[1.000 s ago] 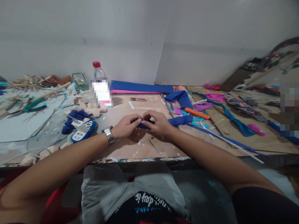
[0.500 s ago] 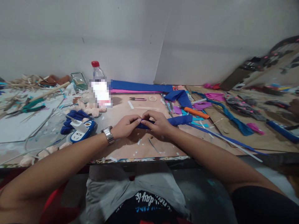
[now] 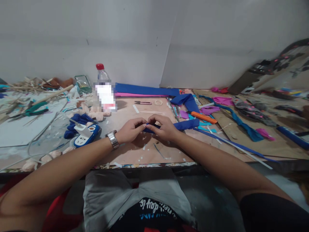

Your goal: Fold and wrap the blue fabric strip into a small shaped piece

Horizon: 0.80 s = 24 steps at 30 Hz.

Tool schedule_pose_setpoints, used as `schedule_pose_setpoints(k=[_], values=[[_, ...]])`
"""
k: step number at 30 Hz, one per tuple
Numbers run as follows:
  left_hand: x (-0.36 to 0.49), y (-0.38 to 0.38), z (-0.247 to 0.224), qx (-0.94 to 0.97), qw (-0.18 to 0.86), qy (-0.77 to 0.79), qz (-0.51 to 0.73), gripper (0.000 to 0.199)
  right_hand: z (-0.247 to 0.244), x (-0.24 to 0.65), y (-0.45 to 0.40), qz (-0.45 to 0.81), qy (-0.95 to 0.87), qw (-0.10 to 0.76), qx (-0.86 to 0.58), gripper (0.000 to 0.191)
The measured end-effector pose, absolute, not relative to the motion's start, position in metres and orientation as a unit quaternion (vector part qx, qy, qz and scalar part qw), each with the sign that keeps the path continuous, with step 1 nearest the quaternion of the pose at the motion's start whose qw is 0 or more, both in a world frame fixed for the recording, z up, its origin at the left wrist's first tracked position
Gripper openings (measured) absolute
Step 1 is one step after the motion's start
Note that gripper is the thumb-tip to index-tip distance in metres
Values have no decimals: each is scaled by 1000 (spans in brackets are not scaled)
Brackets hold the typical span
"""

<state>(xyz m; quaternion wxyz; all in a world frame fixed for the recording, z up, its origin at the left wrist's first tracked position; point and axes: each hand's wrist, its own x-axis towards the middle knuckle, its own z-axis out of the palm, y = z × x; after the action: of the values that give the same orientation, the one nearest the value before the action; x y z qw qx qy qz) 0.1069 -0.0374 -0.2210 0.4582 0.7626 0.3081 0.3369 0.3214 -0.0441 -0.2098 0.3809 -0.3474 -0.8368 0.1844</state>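
A dark blue strip, looking like crepe paper or cloth, runs from between my hands out to the right over the table. My left hand, with a metal watch on its wrist, pinches the strip's left end. Beside it my right hand is closed on the same strip, thumb laid along it. The fingertips of both hands nearly meet, and they hide the part of the strip between them. Just beyond the hands lie pink thread snips and a ring of pale tape.
An orange utility knife lies right of the hands, near more blue material. A red-capped bottle stands at the back left. On the left are a blue-and-white power strip and green-handled pliers. Thin strips overhang the front edge.
The hands keep almost the same pose on the blue strip. The whole view has shifted very slightly; nothing on the table has visibly been moved.
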Motion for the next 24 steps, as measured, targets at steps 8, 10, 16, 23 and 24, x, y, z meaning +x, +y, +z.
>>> schedule_pose_setpoints(k=[8, 10, 16, 23, 24], values=[[107, -38, -221, 754, 474, 298, 344, 28, -210, 323, -46, 185, -836, 381, -348, 17], [107, -37, -221, 754, 471, 300, 346, 28, -210, 323, -46, 182, -837, 387, -341, 16], [107, -36, -223, 761, 462, 307, 338, 30, -210, 322, -45, 174, -848, 388, -316, 18], [106, -35, -225, 757, 472, 296, 341, 32, -211, 323, -42, 166, -848, 397, -308, 17], [106, -36, -225, 756, 474, 298, 340, 32, -212, 323, -42, 166, -849, 397, -307, 17]])
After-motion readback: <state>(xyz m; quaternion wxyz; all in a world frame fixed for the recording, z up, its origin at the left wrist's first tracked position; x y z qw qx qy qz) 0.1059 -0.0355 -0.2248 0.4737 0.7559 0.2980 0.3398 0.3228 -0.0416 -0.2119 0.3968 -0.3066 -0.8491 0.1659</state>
